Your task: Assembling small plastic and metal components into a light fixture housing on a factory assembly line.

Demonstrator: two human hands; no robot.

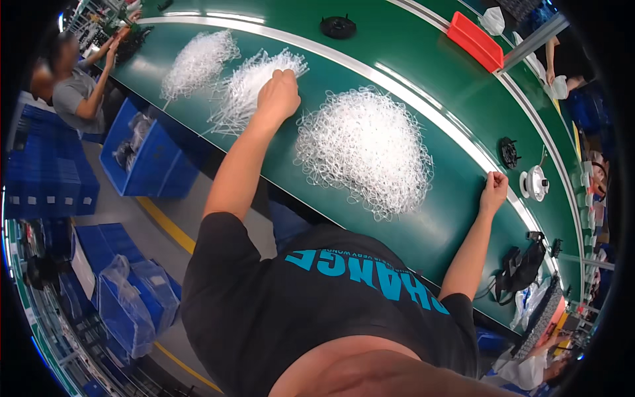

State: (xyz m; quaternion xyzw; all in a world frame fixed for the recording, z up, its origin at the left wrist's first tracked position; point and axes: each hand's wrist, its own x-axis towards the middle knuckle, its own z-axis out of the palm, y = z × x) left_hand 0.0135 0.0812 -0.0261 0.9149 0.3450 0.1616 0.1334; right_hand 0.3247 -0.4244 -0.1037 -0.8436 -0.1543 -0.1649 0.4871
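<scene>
Over white strips [243, 90] slanting away rightward, left hand [278, 93] curls; apart, right hand [493, 191] curls, both holds unclear.

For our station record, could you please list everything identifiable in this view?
Worktable: one, green, centre
Piles of thin pieces: three, white, worktable
Far strip: one, green, beyond worktable
Round parts: at least two, black, far strip
Round device: one, white, far strip
Tray: one, red, upper right
Strapped item: one, black, lower right
Open bin: one, blue, left floor
Crates: several, blue, far left
Coworkers: several, partly seen, edges
Shirt: one, black, lower centre
Left hand: one, bare, middle pile
Right hand: one, bare, worktable edge
</scene>
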